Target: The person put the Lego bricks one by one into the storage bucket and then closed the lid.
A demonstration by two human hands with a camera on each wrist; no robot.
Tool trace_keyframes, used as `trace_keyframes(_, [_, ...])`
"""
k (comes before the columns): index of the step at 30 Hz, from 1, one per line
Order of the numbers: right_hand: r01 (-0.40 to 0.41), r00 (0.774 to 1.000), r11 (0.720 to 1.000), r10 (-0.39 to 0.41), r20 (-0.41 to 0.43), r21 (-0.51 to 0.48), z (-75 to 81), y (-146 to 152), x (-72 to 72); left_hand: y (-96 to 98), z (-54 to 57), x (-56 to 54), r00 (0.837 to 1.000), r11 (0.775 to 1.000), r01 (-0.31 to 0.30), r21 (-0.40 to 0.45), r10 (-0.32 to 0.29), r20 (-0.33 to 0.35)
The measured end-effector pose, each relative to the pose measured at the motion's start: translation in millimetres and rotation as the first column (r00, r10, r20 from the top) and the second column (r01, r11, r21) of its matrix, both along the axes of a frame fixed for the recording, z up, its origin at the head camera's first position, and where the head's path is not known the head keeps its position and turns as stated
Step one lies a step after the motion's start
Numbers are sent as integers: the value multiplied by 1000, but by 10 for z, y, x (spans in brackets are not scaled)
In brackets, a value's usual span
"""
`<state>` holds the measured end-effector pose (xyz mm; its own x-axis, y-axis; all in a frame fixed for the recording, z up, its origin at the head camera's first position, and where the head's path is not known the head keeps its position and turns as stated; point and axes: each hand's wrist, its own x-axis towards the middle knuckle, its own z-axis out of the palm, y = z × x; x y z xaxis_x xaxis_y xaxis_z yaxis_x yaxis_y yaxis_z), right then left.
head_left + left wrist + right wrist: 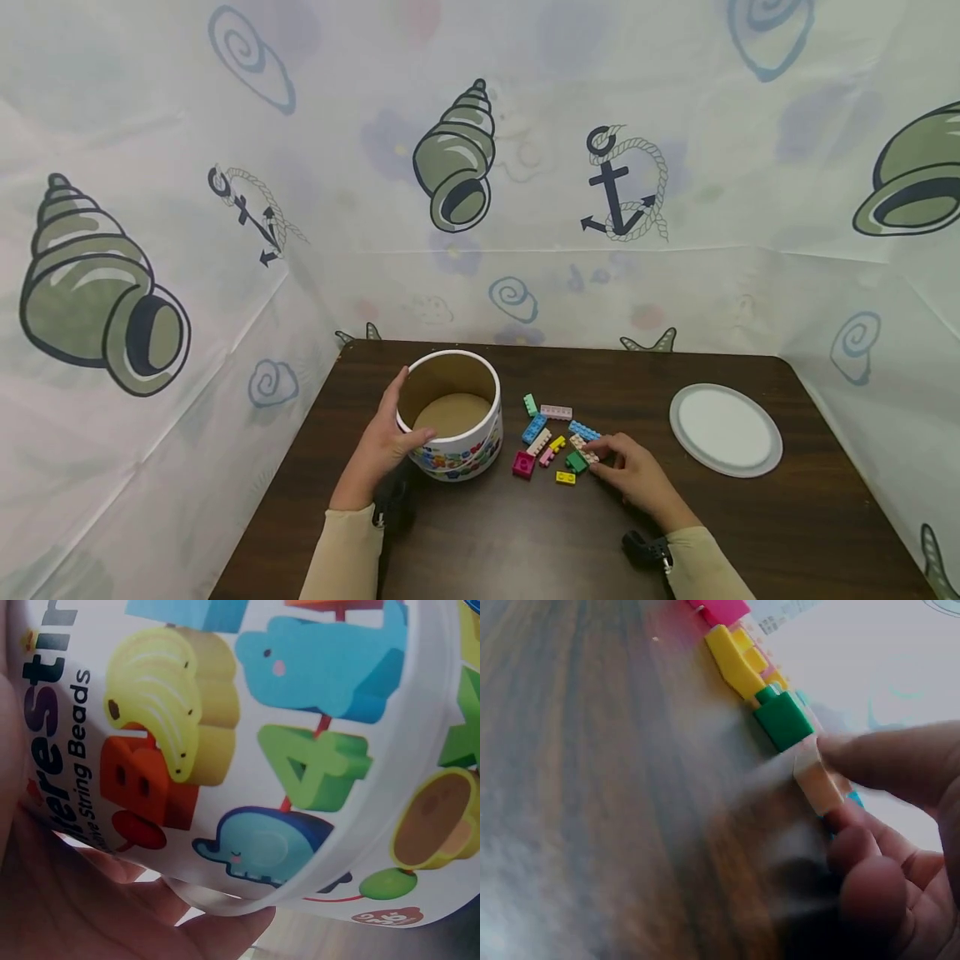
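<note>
My left hand (384, 446) grips the near left side of a round white tub (459, 467) with printed pictures, thumb over its rim and fingers along the outside. In the left wrist view the tub's wall (300, 772) shows colourful string-bead pictures. The tub's visible floor is bare. My right hand (633, 473) pinches a peach toy brick (816, 780) between thumb and fingers, low at the table. Beside that brick lies a green brick (576, 462). A yellow brick (566, 477) lies a little nearer, and a blue brick (584, 430) just beyond.
Several more bricks lie loosely between the tub and my right hand, among them a magenta brick (523, 465), a pink brick (557, 412) and a mint brick (530, 405). A white plate (725, 430) sits at the right of the dark wooden table (510, 550). Patterned cloth hangs around the table.
</note>
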<state>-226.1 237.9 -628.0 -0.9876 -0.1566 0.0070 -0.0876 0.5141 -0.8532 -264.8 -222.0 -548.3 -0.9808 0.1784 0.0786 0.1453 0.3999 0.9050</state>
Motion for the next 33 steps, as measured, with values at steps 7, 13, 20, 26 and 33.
trace_keyframes(7, [57,998,998,-56,8,-19,16,1,-8,-6,14,-6,1000,1000,2,-2,-2,-8])
trace_keyframes(13, [69,996,979,-56,75,-191,35,86,8,15,3,-24,1000,1000,-3,3,3,-25])
trace_keyframes(20, [193,981,882,-171,90,-430,20,105,67,70,-22,-26,1000,1000,13,19,-12,-26])
trace_keyframes(26, [231,973,814,-206,107,-532,176,2,54,53,-14,-9,1000,1000,0,-7,-1,-23])
trace_keyframes(33, [121,993,780,-95,74,-614,698,-301,-83,-6,-5,-20,1000,1000,-1,-9,1,-20])
